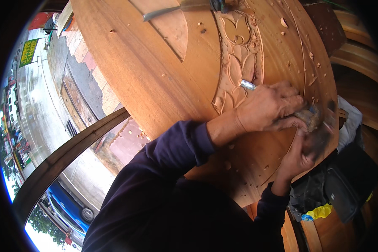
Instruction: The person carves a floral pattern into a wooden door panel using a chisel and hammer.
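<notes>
A wide wooden panel point(185, 92) lies in front of me, with leaf and scroll shapes carved in relief point(239, 54) down its middle. My left hand point(266, 107) is closed around a chisel point(248, 85); its shiny metal end shows beside the carving, and my fingers cover its middle. A worn, rounded brownish end point(311, 118) sticks out past the fingers on the other side. Close by, my right hand point(296, 157) is curled, its thumb near that end. A dark smear of motion beside it hides what it holds. A second chisel point(164, 13) with a wooden handle lies at the top.
Wood chips point(283, 22) are scattered over the panel. At the right are a black bag point(350, 180), a pale cloth point(349, 122) and stacked curved wood pieces point(357, 63). A wooden bar point(71, 155) crosses at the left; beyond it are a street and a blue car point(69, 210).
</notes>
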Motion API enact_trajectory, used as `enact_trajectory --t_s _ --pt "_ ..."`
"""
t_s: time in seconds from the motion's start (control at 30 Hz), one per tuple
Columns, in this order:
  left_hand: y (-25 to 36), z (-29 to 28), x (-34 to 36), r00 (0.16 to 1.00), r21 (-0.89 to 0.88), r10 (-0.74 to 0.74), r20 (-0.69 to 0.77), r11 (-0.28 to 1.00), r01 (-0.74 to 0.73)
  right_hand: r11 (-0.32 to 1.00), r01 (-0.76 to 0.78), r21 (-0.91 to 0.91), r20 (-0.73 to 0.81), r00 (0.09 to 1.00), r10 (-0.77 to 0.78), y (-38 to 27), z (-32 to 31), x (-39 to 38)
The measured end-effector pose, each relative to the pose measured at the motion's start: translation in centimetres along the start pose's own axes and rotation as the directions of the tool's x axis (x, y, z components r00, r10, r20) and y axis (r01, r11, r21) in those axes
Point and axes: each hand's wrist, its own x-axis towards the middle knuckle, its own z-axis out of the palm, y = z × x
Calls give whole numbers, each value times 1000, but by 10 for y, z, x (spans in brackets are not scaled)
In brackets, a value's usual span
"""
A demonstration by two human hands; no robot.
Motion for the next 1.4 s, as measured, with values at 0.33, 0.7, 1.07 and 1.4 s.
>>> enact_trajectory --t_s 0.33,0.7,1.07,1.4 --pt "-1 -9 -6 999 -24 38 15 999 -37 880 248 -405 125 969 -215 1 -5 -11" --pt "54 -66 -41 951 332 105 290 921 -203 993 -115 -32 -22 993 114 17 -18 -30" --pt "72 -129 -45 670 740 -704 234 576 347 850 -456 265 -18 879 477 -4 3 -24" --pt "55 -113 -46 759 765 -579 297 620 174 893 -362 267 1 927 376 -4 5 -23"
